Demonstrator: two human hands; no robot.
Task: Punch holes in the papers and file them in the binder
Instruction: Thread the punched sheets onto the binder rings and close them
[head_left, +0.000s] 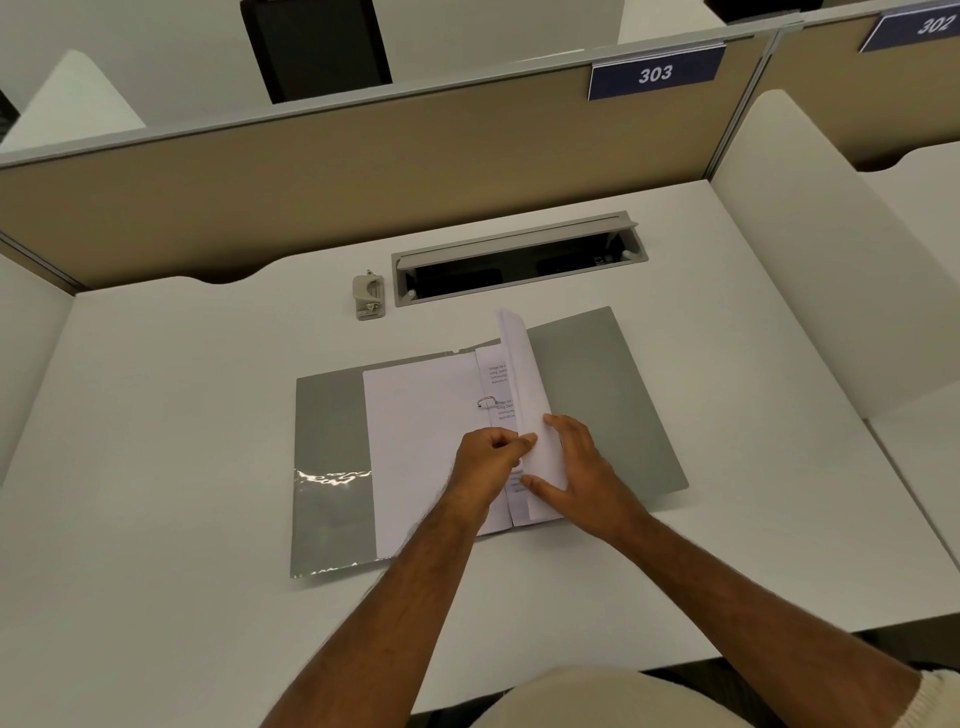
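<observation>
On the bench (156, 415), near its middle, a grey binder (613, 395) lies open and flat, its spine running away from the person. White papers (415, 441) sit on its ring (487, 402); one sheaf (522, 374) stands curled along the spine. The left hand (485, 457) pinches the sheaf's near edge, and the right hand (576, 467) rests on it with fingers spread. A hole punch (369, 296) sits farther back.

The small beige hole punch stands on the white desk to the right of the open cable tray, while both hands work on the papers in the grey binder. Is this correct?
Not quite. The head view shows the small beige hole punch to the left of the open cable tray, not the right. The rest holds: it stands on the white desk while both hands work on the papers in the grey binder.
</observation>
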